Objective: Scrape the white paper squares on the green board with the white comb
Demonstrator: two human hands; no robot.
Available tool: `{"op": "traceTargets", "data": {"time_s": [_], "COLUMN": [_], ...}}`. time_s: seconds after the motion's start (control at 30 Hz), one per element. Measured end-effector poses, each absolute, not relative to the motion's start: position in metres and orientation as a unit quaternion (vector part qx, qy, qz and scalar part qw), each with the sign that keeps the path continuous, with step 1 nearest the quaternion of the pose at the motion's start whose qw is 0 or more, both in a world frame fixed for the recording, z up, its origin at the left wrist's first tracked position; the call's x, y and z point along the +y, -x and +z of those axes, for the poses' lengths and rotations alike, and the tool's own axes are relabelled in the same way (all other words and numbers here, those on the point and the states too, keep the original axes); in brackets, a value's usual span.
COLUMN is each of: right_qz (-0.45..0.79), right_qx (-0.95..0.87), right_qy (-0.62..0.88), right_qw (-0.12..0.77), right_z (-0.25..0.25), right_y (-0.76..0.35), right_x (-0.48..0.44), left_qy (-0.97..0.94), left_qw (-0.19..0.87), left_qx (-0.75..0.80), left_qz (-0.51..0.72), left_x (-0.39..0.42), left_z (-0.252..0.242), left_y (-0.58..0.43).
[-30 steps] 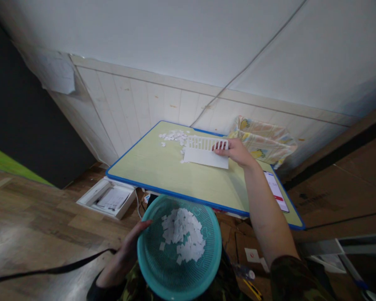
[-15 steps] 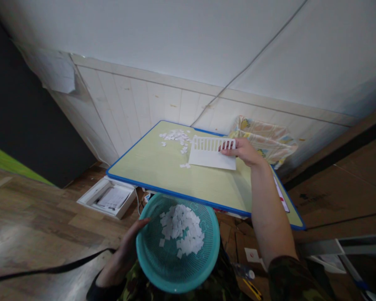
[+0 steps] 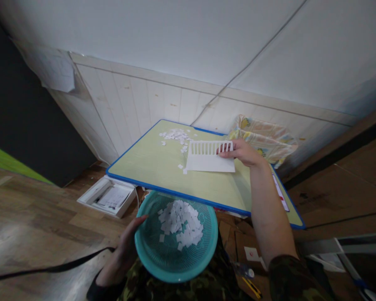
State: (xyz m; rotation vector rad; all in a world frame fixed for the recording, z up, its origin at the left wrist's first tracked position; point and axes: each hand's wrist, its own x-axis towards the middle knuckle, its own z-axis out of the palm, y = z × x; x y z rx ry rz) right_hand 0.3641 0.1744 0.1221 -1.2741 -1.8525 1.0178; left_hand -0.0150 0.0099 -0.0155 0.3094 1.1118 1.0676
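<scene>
My right hand [image 3: 242, 152] grips the right end of a white slotted plastic scraper [image 3: 210, 156] that rests flat on the pale green table [image 3: 156, 167]. A few white paper scraps [image 3: 182, 168] lie at the scraper's left edge, and a larger pile of scraps [image 3: 175, 136] sits near the table's far edge. My left hand [image 3: 125, 251] holds the left rim of a teal mesh basket [image 3: 150, 255] just below the table's front edge. A heap of white scraps [image 3: 180, 222] lies inside the basket.
A patterned cushion [image 3: 263, 140] leans on the panelled wall behind the table. A paper with red print [image 3: 280, 193] lies at the table's right end. A white box [image 3: 108, 196] sits on the wooden floor at left. Cardboard [image 3: 241, 238] and a yellow-handled tool [image 3: 252, 286] lie under the table.
My right hand has drawn the scraper toward me and slightly left, dragging a few scraps along. The basket has shifted a little up and closer under the table edge.
</scene>
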Motion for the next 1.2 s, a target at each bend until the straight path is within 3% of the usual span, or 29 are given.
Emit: {"op": "traceTargets", "data": {"time_s": [0.6,0.8,1.0,1.2], "right_qz": [0.474,0.495,0.433,0.439], "right_qx": [-0.745,-0.731,-0.687,-0.703], "right_qy": [0.423,0.411,0.456,0.456], "right_qw": [0.204,0.225,0.365,0.324], "right_z": [0.127,0.125,0.115,0.113], "right_y": [-0.347,-0.347,-0.346,-0.341], "right_x": [0.163,0.163,0.175,0.177], "left_qy": [-0.114,-0.080,-0.081,-0.091], "left_qw": [0.702,0.697,0.698,0.704], "left_qx": [0.500,0.498,0.499,0.496], "left_qz": [0.495,0.510,0.507,0.499], "left_x": [0.009,0.007,0.009,0.009], "left_z": [-0.016,-0.009,-0.010,-0.010], "left_y": [0.017,0.017,0.016,0.016]}}
